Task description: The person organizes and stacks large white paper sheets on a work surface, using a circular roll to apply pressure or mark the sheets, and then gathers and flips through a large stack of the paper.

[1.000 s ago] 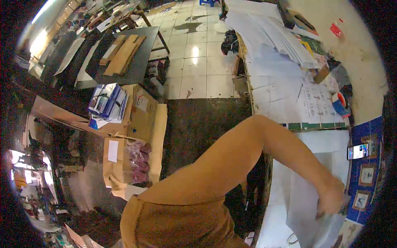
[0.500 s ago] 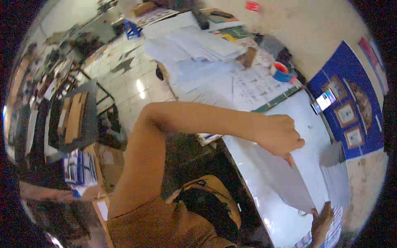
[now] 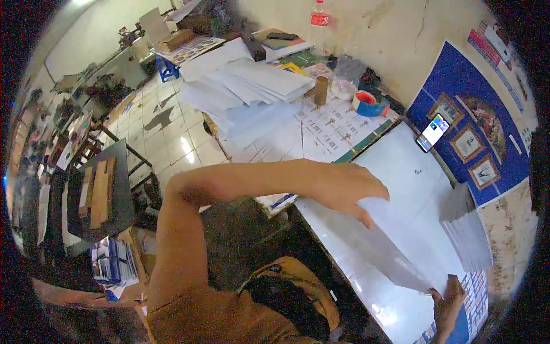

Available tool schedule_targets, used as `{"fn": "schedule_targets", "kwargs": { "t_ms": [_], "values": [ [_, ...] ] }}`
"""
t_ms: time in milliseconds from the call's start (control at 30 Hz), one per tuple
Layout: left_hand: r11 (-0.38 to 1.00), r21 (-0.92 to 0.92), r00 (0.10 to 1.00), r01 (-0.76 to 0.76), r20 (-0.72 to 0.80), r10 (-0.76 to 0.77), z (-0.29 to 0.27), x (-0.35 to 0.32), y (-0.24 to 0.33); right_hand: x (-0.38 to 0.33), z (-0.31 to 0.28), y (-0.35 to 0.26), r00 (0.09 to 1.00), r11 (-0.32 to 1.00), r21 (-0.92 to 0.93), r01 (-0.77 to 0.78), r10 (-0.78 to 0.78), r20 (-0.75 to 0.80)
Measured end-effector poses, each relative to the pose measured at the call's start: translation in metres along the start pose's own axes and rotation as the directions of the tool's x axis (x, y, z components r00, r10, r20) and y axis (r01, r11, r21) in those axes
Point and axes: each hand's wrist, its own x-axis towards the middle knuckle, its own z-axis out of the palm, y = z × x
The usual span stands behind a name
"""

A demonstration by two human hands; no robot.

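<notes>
Head view: left hand (image 3: 346, 189) lies flat, fingers spread, on the far end of a large white paper sheet (image 3: 395, 246) on the white table (image 3: 401, 166); right hand (image 3: 448, 298) pinches the sheet's near right corner. Long axis runs far-left to near-right, one hand to the other. Best handled, I judge, by keeping both ends taut and sliding evenly, clear of the white paper stack (image 3: 467, 229) just right.

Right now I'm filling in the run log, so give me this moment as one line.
left hand: on white sheet | right hand: holding sheet's near corner | paper stack: beside it | phone: by wall
</notes>
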Motion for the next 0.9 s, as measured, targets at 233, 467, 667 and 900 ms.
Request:
{"fn": "schedule_targets", "kwargs": {
  "t_ms": [233,467,667,900],
  "values": [
    [0.81,-0.584,0.852,0.057,-0.394,-0.344,0.067,-0.024,0.008,0.031,0.157,0.062,0.791,0.093,0.863,0.496,0.361,-0.494],
    [0.862,-0.506,0.77,0.022,-0.541,-0.337,0.096,-0.007,0.007,0.048,0.226,0.083,0.854,0.199,0.969,0.145,0.469,-0.225],
    [0.635,-0.707,0.718,0.31,-0.264,-0.644,0.165,0.004,-0.045,0.062,0.192,-0.02,0.854,-0.044,0.997,0.058,0.519,-0.026],
    [0.953,-0.237,0.752,0.187,-0.589,-0.294,0.15,0.002,-0.029,0.054,0.246,0.012,0.771,0.093,0.974,0.204,0.598,-0.219]
  ]
}}
